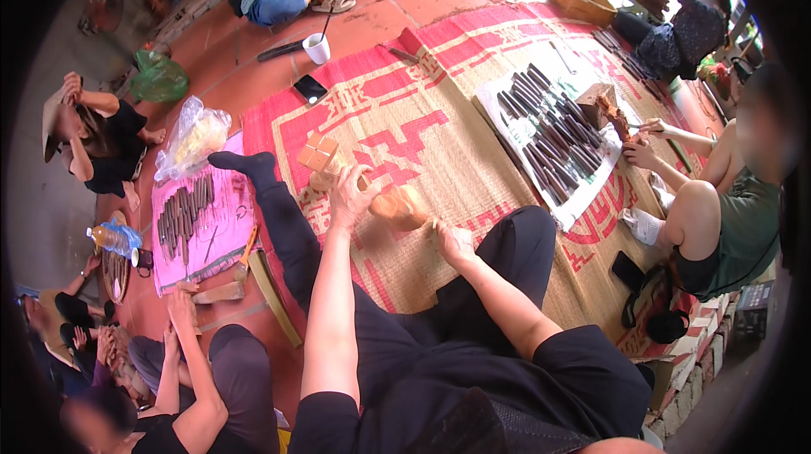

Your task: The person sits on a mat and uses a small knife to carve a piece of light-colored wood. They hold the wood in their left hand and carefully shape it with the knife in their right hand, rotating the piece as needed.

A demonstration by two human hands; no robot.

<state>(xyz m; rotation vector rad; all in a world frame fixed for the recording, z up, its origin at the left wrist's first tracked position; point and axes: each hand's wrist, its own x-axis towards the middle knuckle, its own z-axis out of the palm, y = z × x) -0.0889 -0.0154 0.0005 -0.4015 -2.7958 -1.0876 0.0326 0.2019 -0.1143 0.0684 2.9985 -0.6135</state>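
Observation:
A pale orange-brown, rounded wood piece (400,206) is held over the mat between my hands. My left hand (350,198) is closed around its left end. Beside the right end of the piece is my right hand (456,243), its fingers closed; whatever they hold is too small to make out. Just beyond my left hand a small wooden block (318,152) with lines across it sits near my outstretched dark-socked foot (243,163).
A red and straw woven mat (473,146) lies before me. Carving tools (553,129) cover a white cloth at right; others lie on a pink cloth (226,239) at left. A phone (310,89) and white cup (317,49) are ahead. Several people sit around, one carving at right.

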